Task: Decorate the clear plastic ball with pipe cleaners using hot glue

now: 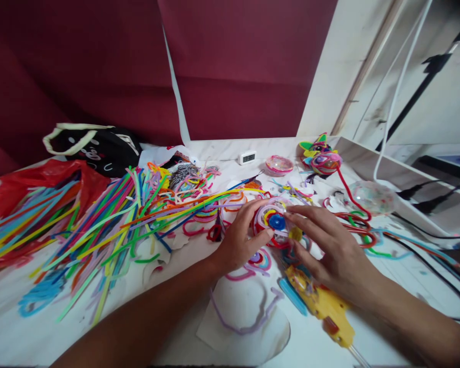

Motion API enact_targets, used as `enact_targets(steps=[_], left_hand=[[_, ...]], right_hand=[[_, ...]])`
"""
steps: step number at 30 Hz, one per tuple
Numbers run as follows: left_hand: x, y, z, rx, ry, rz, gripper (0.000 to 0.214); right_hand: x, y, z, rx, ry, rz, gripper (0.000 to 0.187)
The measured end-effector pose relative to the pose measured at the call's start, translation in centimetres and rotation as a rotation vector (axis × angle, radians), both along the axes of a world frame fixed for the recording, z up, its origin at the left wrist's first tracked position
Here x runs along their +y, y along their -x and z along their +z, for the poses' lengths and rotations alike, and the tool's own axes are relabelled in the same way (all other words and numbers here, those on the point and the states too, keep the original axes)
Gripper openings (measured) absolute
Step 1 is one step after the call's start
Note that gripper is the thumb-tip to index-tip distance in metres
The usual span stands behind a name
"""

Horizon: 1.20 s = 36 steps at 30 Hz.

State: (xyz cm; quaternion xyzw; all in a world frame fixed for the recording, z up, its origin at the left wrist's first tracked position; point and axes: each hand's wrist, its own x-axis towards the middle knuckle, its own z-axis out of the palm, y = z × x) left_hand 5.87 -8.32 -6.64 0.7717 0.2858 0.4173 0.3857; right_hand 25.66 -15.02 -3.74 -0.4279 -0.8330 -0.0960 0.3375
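Observation:
My left hand (239, 239) and my right hand (325, 245) both grip a round clear dome (275, 221) filled with coiled colored pipe cleaners and a blue center. The left hand's fingers curl round its left side, and the right hand's fingers press on its right edge. A yellow glue gun (322, 305) lies on the table under my right wrist. A purple pipe-cleaner outline (245, 322) rests on white paper near my forearms.
A big heap of colored pipe cleaners (99, 225) covers the table's left half, beside a red plastic bag (42, 179) and a black bag (95, 145). At the back stand a small white clock (247, 157), a pink-rimmed dome (279, 164), a decorated ball (324, 159) and a clear globe (370, 197). Black cables (437, 245) run on the right.

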Motion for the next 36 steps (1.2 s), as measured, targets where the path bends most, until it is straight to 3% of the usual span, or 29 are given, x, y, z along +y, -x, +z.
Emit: enact_targets(steps=[7,13,19,28,36], left_hand=[[-0.3,-0.5,-0.3,-0.095,0.202,-0.029,0.056],[-0.5,-0.8,-0.4,-0.117,0.262,0.003,0.057],[-0.6,-0.9,-0.5,-0.102,0.222,0.019,0.057],[-0.8,-1.1,-0.7,-0.082,0.119,0.065,0.054],[-1.1,-1.2,-0.4,-0.074,0.040,0.095,0.051]], right_hand=[[0.0,0.2,-0.2,-0.003,-0.006,0.007,0.041],[-0.2,0.3,-0.1,-0.019,0.000,0.000,0.040],[-0.2,0.7,0.2,0.012,-0.020,-0.030,0.030],[0.2,2.2,0.6,0.078,-0.046,-0.196,0.015],[0.3,2.7,0.6,0.025,-0.056,-0.276,0.016]])
